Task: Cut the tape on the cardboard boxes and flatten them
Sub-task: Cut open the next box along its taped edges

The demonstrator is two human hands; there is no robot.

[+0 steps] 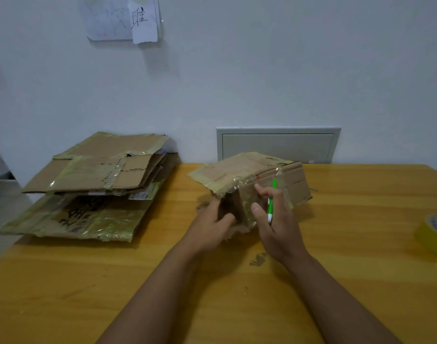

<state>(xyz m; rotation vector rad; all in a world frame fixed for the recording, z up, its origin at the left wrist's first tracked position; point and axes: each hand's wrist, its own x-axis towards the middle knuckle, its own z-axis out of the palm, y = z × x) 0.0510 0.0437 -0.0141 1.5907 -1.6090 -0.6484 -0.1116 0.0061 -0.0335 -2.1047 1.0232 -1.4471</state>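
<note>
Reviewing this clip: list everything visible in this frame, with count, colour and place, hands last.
cardboard box: one, brown with clear tape, table centre, partly opened.
flattened boxes: a stack, brown, taped, table's left end.
pen: one, green and white, in the right hand.
tape roll: one, yellow, table's right edge.
table: one, yellow wood.
papers: two or so, white, on the wall.
wall panel: one, grey, behind the table.
left hand: grips the box's near end.
right hand: holds the pen against the box.

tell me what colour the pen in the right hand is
Green with a white tip, pen, head view.
</note>
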